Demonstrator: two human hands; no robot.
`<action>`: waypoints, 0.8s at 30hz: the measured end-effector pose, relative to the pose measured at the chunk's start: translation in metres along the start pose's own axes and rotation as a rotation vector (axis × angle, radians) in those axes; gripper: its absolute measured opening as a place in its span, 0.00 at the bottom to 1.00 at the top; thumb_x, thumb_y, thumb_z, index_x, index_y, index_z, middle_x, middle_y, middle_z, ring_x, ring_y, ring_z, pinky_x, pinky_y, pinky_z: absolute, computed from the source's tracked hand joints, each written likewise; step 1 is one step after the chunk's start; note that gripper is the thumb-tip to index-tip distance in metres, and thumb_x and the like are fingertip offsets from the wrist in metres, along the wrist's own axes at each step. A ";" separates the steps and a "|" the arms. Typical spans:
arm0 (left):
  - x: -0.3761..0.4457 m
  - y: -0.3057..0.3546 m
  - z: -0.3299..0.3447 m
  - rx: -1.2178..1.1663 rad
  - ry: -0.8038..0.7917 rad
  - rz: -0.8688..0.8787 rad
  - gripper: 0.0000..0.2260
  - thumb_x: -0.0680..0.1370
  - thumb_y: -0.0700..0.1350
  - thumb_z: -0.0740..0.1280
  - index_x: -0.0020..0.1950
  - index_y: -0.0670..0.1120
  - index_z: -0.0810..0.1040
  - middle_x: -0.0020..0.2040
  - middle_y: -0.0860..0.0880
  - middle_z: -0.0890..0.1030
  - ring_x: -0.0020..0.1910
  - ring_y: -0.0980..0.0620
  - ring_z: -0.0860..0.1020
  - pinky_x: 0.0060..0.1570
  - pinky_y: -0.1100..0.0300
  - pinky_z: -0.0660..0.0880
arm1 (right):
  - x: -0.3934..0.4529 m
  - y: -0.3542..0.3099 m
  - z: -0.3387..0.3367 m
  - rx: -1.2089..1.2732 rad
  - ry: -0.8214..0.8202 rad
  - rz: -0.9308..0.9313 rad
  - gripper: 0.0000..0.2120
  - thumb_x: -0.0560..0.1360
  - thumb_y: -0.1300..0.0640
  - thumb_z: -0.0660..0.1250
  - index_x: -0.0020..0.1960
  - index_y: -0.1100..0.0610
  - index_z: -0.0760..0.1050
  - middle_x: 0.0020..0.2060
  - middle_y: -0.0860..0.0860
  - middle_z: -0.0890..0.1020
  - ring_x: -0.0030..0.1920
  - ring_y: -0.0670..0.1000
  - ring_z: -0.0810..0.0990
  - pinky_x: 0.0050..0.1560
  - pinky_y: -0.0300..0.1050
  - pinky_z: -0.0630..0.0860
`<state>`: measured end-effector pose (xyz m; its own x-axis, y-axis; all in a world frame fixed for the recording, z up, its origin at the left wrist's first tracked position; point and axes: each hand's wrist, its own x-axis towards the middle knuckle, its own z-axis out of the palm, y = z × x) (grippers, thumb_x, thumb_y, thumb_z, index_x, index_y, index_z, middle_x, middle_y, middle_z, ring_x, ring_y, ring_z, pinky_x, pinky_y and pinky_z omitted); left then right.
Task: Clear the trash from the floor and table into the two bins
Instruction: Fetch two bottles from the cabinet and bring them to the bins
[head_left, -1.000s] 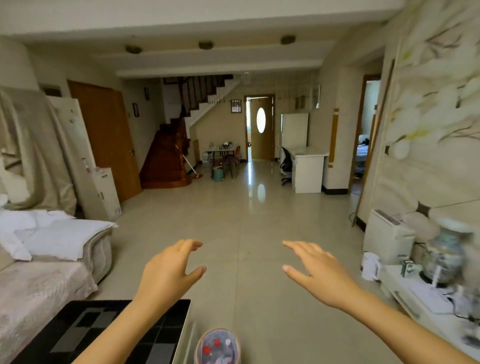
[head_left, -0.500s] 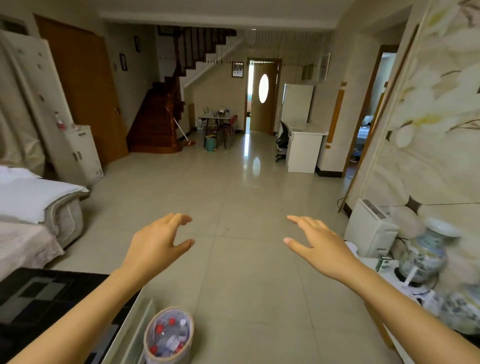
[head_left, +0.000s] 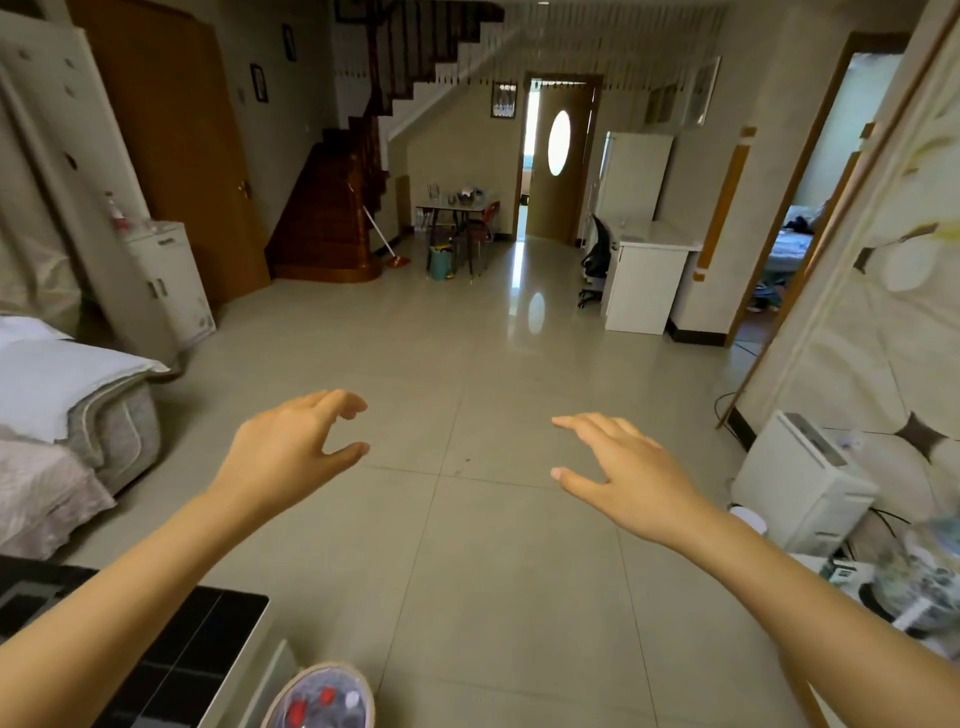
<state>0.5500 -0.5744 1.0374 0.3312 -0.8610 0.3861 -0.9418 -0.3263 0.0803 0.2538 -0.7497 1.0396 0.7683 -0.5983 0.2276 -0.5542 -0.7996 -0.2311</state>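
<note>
Both hands are held out over the tiled floor (head_left: 498, 597) and hold nothing: the left hand (head_left: 291, 457) has its fingers loosely curled with the thumb apart, and the right hand (head_left: 628, 478) is spread flat, palm down. A bin (head_left: 322, 699) with bottles inside stands on the floor at the bottom edge, just beside the corner of the black worktop (head_left: 171, 660), below the left forearm and well apart from both hands
</note>
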 end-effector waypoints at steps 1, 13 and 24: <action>0.018 0.000 0.004 0.001 -0.009 0.009 0.19 0.74 0.61 0.66 0.62 0.57 0.71 0.57 0.60 0.78 0.53 0.56 0.78 0.41 0.59 0.77 | 0.012 0.009 -0.001 0.000 -0.004 0.000 0.26 0.76 0.39 0.59 0.72 0.43 0.60 0.68 0.40 0.68 0.69 0.45 0.64 0.66 0.47 0.65; 0.210 0.040 0.085 0.036 -0.055 0.060 0.19 0.75 0.61 0.65 0.64 0.58 0.70 0.58 0.60 0.77 0.54 0.58 0.77 0.42 0.60 0.77 | 0.163 0.155 -0.001 -0.012 -0.019 -0.025 0.25 0.77 0.40 0.59 0.72 0.43 0.61 0.68 0.39 0.66 0.68 0.43 0.63 0.65 0.47 0.65; 0.339 0.024 0.140 0.085 -0.007 -0.147 0.19 0.73 0.62 0.66 0.61 0.59 0.71 0.54 0.60 0.79 0.50 0.58 0.79 0.39 0.57 0.80 | 0.351 0.263 0.015 -0.043 -0.081 -0.209 0.26 0.77 0.42 0.59 0.73 0.44 0.59 0.69 0.40 0.65 0.70 0.46 0.62 0.64 0.45 0.63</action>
<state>0.6479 -0.9288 1.0418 0.4658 -0.8040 0.3696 -0.8751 -0.4805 0.0576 0.3823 -1.1689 1.0439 0.8899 -0.4148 0.1895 -0.3923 -0.9082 -0.1458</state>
